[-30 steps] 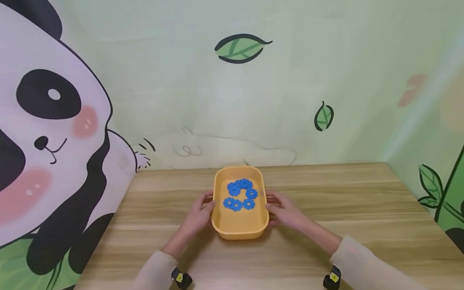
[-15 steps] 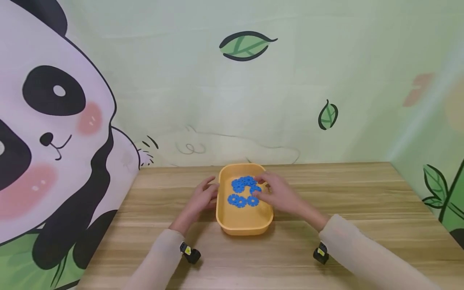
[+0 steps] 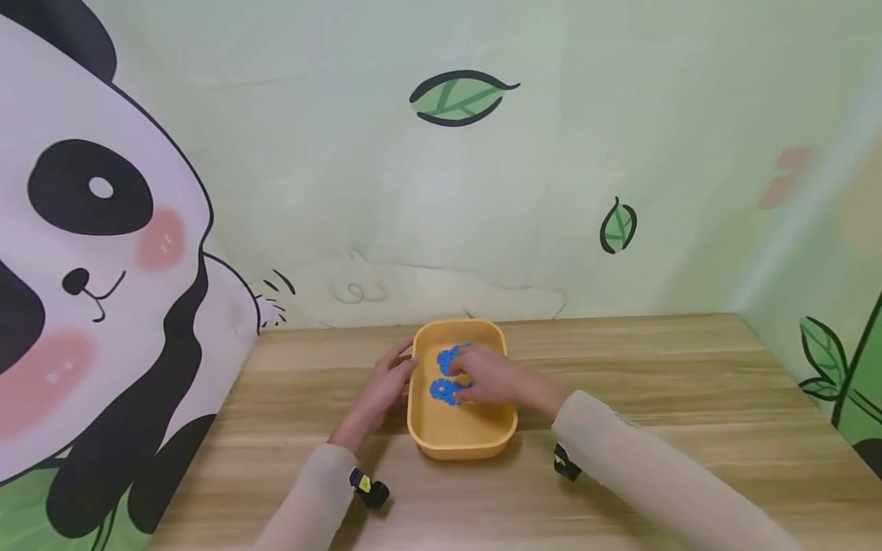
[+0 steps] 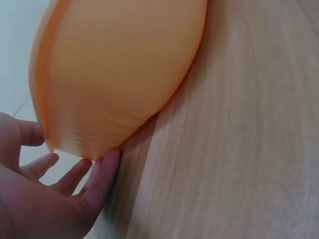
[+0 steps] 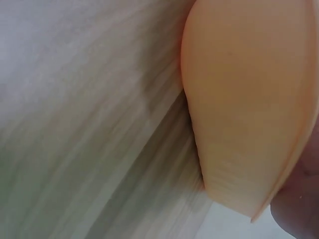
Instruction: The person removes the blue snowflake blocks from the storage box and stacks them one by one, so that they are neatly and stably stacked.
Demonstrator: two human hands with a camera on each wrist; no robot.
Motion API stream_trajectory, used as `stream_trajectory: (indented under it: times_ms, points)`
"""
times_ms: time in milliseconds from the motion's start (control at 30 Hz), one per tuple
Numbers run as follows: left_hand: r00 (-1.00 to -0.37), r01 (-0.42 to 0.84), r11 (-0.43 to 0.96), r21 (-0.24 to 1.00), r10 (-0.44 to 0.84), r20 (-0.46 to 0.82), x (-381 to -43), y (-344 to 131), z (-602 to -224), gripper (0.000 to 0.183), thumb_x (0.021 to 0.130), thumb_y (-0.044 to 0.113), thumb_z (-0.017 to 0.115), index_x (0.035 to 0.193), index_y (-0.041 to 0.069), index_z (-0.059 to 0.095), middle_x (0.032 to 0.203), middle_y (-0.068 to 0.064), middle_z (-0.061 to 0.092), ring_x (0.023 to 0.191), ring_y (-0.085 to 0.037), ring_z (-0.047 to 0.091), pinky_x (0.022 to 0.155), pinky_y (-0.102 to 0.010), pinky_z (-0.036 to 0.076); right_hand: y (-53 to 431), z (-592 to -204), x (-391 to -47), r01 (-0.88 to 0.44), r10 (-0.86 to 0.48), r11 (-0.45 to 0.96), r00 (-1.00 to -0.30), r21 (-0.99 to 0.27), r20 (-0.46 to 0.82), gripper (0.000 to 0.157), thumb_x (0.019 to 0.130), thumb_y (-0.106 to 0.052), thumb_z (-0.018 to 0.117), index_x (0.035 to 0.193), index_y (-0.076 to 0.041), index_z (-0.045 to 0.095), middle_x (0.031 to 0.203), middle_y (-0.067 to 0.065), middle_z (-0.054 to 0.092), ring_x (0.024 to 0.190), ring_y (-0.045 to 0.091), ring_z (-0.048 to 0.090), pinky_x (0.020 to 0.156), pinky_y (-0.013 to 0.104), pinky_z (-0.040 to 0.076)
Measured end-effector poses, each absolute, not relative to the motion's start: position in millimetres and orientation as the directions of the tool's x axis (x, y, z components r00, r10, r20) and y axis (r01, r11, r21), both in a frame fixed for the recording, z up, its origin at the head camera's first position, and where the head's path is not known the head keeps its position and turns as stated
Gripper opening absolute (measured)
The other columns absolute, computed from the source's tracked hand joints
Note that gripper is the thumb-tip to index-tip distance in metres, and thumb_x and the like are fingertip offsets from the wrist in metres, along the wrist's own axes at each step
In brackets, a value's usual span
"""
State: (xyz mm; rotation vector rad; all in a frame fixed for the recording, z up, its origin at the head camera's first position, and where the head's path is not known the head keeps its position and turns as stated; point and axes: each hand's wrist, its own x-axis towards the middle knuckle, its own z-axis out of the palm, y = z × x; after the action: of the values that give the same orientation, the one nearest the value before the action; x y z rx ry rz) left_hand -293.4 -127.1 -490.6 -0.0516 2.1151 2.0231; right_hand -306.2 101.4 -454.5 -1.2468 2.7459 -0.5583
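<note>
A yellow plastic tray (image 3: 462, 450) stands on the wooden table, with several blue notched building discs (image 3: 442, 389) lying in it. My left hand (image 3: 381, 388) rests at the tray's left side. In the left wrist view, the fingertips of that hand (image 4: 50, 201) touch the outer wall of the tray (image 4: 119, 59), the thumb at its rim. Over the tray's right rim reaches my right hand (image 3: 498, 379), its thumb and fingers apart and pointing down onto the discs, several of which it covers. The right wrist view has the tray's outer wall (image 5: 244, 99) in front of that hand.
The wooden table (image 3: 620, 360) runs back to a wall cloth (image 3: 331, 168) printed with leaves and a large panda (image 3: 117, 306). Small black cameras are worn on both wrists, such as the left wrist camera (image 3: 370, 490).
My right hand has left the tray's right side and moved left over the rim, down onto the blue discs. The left hand stays by the left side; the tray has barely moved.
</note>
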Motion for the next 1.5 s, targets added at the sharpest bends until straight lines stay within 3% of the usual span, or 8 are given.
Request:
stream_trajectory:
  times_ms: [400, 600, 933, 1267, 1500]
  points:
    - [-0.966, -0.187, -0.002, 0.982, 0.183, -0.183, -293, -131, -493, 0.054, 0.113, 0.019, 0.051, 0.166, 0.020, 0.038, 0.166, -0.019, 0.040, 0.127, -0.036, 0.065, 0.090, -0.042, 0.064, 95, -464, -305, -0.641, -0.660, 0.705, -0.750, -0.304, 0.052, 0.033, 0.092, -0.028, 0.086, 0.118, -0.009, 0.080, 0.119, 0.004, 0.074, 0.106, 0.021, 0.067, 0.100, 0.042, 0.056]
    - [-0.967, -0.195, 0.018, 0.981, 0.164, -0.195, -289, -138, -501, 0.054, 0.112, 0.020, 0.053, 0.165, 0.021, 0.039, 0.164, -0.022, 0.040, 0.127, -0.036, 0.065, 0.090, -0.044, 0.064, 89, -469, -298, -0.642, -0.659, 0.722, -0.752, -0.258, 0.027, 0.029, 0.092, -0.033, 0.085, 0.114, -0.014, 0.081, 0.115, 0.001, 0.073, 0.108, 0.020, 0.065, 0.100, 0.042, 0.056]
    - [-0.970, -0.185, -0.023, 0.983, 0.168, -0.178, -290, -138, -502, 0.055, 0.112, 0.022, 0.053, 0.165, 0.021, 0.039, 0.164, -0.018, 0.042, 0.123, -0.035, 0.067, 0.090, -0.043, 0.064, 90, -470, -301, -0.660, -0.667, 0.726, -0.744, -0.194, 0.036, 0.029, 0.091, -0.033, 0.085, 0.115, -0.017, 0.081, 0.128, 0.004, 0.071, 0.122, 0.025, 0.064, 0.105, 0.046, 0.054]
    - [-0.972, -0.179, -0.016, 0.984, 0.156, -0.175, -289, -133, -503, 0.054, 0.113, 0.023, 0.053, 0.165, 0.020, 0.039, 0.163, -0.020, 0.043, 0.124, -0.036, 0.065, 0.092, -0.044, 0.063, 95, -472, -301, -0.674, -0.672, 0.714, -0.735, -0.190, 0.084, 0.029, 0.088, -0.031, 0.085, 0.113, -0.018, 0.077, 0.109, 0.000, 0.062, 0.103, 0.021, 0.061, 0.090, 0.042, 0.057]
    - [-0.976, -0.163, -0.030, 0.986, 0.154, -0.157, -290, -133, -503, 0.053, 0.112, 0.022, 0.053, 0.164, 0.017, 0.041, 0.162, -0.020, 0.044, 0.123, -0.036, 0.066, 0.092, -0.043, 0.063, 95, -471, -300, -0.648, -0.643, 0.737, -0.760, -0.191, 0.094, 0.030, 0.087, -0.023, 0.084, 0.115, -0.017, 0.076, 0.112, -0.001, 0.060, 0.100, 0.018, 0.059, 0.087, 0.039, 0.057]
